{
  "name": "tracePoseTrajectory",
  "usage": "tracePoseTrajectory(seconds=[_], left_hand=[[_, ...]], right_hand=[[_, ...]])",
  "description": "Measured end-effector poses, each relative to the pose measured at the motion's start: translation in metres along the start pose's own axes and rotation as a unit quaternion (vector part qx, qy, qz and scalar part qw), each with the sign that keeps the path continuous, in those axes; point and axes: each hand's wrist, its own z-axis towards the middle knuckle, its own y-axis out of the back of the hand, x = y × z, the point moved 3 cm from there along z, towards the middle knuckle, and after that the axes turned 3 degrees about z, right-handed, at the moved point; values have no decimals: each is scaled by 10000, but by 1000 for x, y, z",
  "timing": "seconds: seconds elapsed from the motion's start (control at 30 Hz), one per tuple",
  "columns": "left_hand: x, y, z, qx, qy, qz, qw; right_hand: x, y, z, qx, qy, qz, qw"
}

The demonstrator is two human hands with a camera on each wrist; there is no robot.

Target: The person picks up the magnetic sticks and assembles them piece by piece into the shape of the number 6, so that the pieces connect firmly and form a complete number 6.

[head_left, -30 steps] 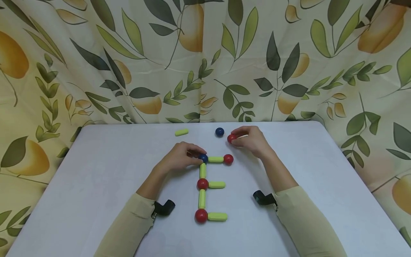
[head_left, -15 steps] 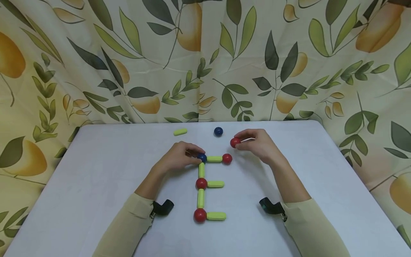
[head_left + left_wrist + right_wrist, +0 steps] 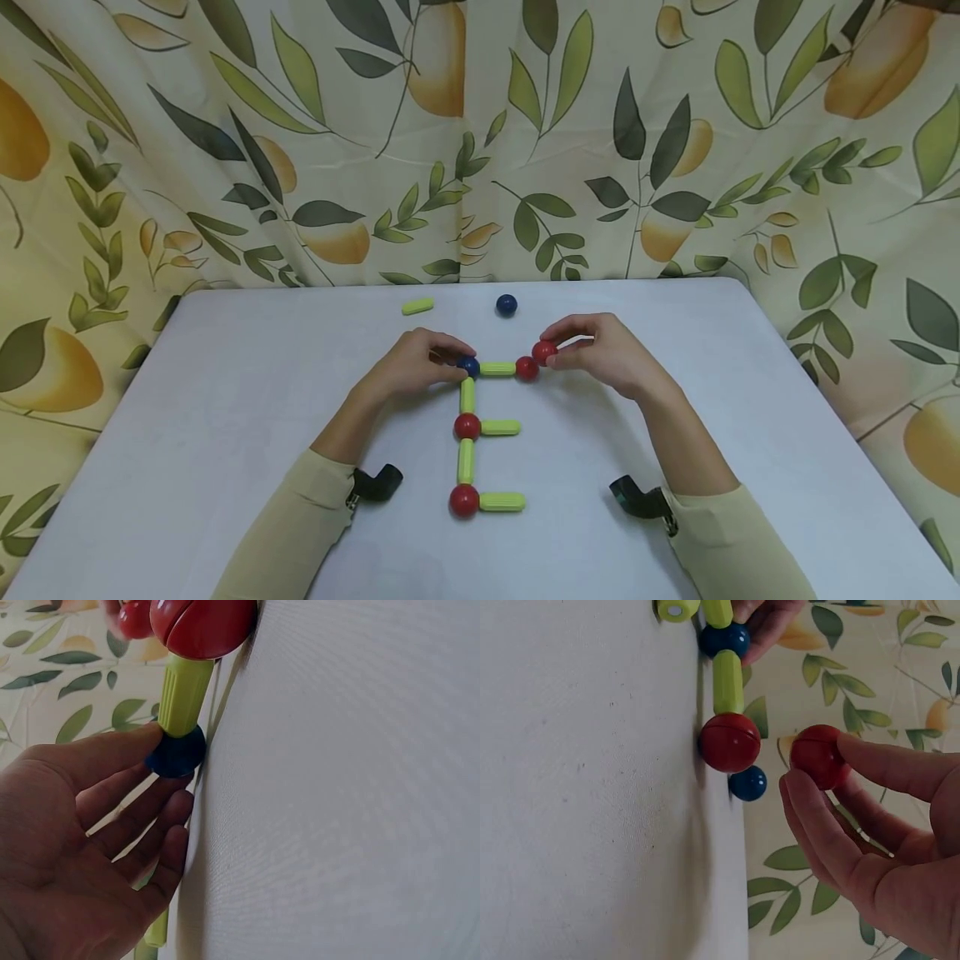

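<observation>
White table [image 3: 566, 500], leafy curtain [image 3: 480, 150], red ball [image 3: 543, 352] held

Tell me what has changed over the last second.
The right hand has carried its held red ball toward the person, nearer the joined red ball at the end of the top stick; the right wrist view shows a gap between them. Nothing was newly grasped or released. The left hand still pinches the corner blue ball; the loose blue ball and loose yellow-green stick stayed put.
</observation>
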Motion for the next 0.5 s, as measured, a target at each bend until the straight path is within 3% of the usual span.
tracePoseTrajectory(seconds=[0.5], left_hand=[[2,-1,2,11,37,-41,10000]], right_hand=[[-3,-18,-10,556,66,-226,9982]])
